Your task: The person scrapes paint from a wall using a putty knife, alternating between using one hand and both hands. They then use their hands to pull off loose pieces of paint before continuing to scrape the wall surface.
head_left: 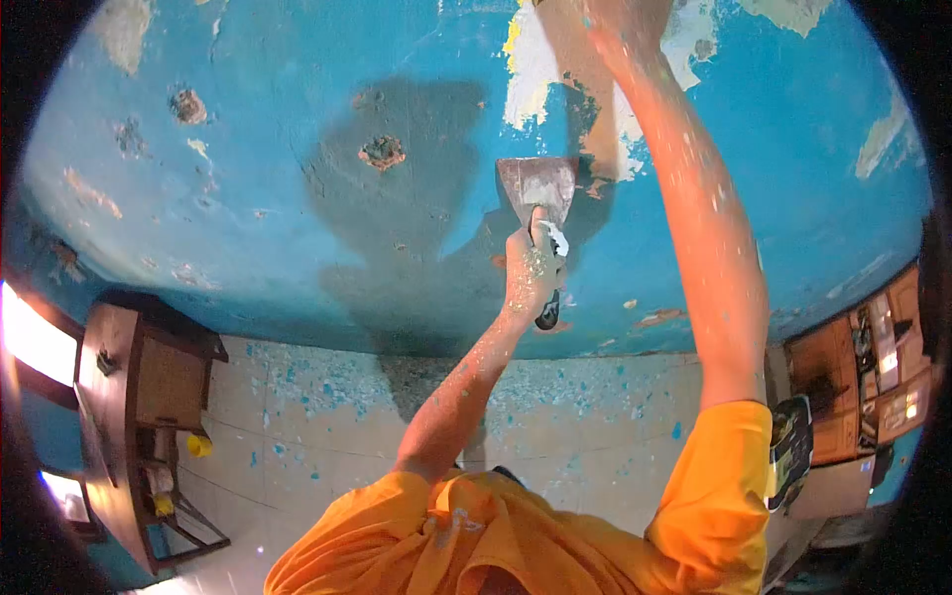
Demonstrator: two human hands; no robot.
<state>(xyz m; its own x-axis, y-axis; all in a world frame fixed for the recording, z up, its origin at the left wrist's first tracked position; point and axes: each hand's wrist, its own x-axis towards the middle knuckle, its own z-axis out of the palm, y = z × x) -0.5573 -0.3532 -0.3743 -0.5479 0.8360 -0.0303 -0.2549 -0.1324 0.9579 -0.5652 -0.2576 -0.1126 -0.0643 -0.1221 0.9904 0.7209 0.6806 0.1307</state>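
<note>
My left hand [533, 266], dusted with paint flecks, grips the handle of a wide metal scraper [538, 186]. The scraper's flat blade points up against the blue wall [446, 228], just under a bare white patch [534, 74] with ragged paint edges. A white scrap hangs by the handle. My right arm stretches up past the patch, and my right hand [605, 12] is at the top edge, cut off by the frame, its fingers hidden.
Blue paint chips [337, 387] litter the tiled floor [307, 451] along the wall's foot. A wooden table [124, 426] with yellow items stands at the left. Wooden cabinets [828, 387] are at the right. Pitted holes [383, 152] mark the wall.
</note>
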